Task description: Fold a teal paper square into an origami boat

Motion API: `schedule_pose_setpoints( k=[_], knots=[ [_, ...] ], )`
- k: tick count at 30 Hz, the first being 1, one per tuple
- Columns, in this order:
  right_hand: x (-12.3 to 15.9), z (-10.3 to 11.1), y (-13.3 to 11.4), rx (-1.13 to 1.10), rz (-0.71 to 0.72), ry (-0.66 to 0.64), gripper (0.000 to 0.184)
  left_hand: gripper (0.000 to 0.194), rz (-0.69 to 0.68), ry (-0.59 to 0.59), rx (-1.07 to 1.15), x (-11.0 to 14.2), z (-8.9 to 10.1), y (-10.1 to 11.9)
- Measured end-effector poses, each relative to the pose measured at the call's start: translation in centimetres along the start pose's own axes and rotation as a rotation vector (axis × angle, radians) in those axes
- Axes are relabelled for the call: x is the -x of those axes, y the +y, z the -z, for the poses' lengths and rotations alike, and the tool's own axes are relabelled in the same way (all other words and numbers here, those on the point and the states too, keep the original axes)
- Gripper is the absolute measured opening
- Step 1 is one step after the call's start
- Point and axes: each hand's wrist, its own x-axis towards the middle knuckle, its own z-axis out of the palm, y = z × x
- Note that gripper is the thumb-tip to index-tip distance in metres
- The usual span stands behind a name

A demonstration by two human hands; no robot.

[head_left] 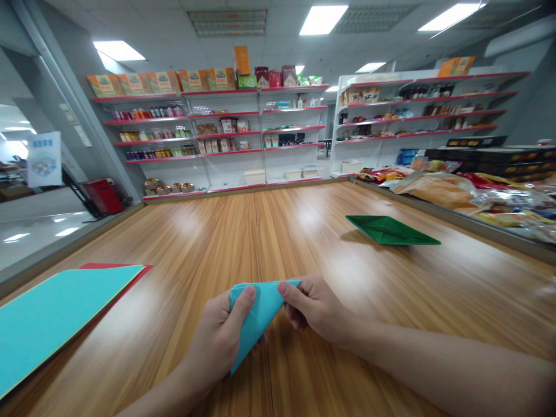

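A folded piece of light blue paper [260, 310], triangular in outline, is held up between both hands over the wooden table. My left hand [223, 330] grips its left side, thumb on the near face and fingers behind. At the upper right corner, my right hand [315, 307] pinches the paper between thumb and fingers. The fingers behind the paper are mostly hidden. Farther off to the right, a dark green folded paper shape [391, 230] rests on the table, with pointed ends and creases across it.
Coloured paper sheets [65, 307] lie stacked on the left of the wooden table [208, 243], light blue on top and red below. Packaged goods [452, 191] fill the area past the right edge. Stocked shelves [226, 116] stand behind. A red box [104, 196] is on the floor at left.
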Motion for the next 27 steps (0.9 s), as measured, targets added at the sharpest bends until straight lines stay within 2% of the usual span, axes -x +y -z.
schedule_pose_setpoints(
  k=[9, 14, 20, 24, 27],
  knots=[
    [0.0, -0.1, 0.1, -0.073, -0.013, -0.021, 0.064, 0.054, 0.033, -0.061, 0.023, -0.2, 0.1, -0.2],
    [0.1, -0.2, -0.1, 0.021, 0.004, -0.056, 0.065, 0.056, 0.024, -0.045, 0.007, 0.3, -0.4, 0.7],
    [0.3, -0.6, -0.7, 0.018, -0.064, -0.092, 0.069, 0.055, 0.052, 0.025, 0.021, 1.0, -1.5, 1.4],
    [0.3, -0.7, -0.6, 0.011, -0.06, -0.096, 0.071, 0.053, 0.075, -0.019, 0.09, 0.8, -1.6, 1.1],
    [0.4, -0.9, -0.6, -0.015, -0.074, -0.078, 0.072, 0.054, 0.077, -0.008, 0.092, 0.9, -1.7, 1.2]
  ],
)
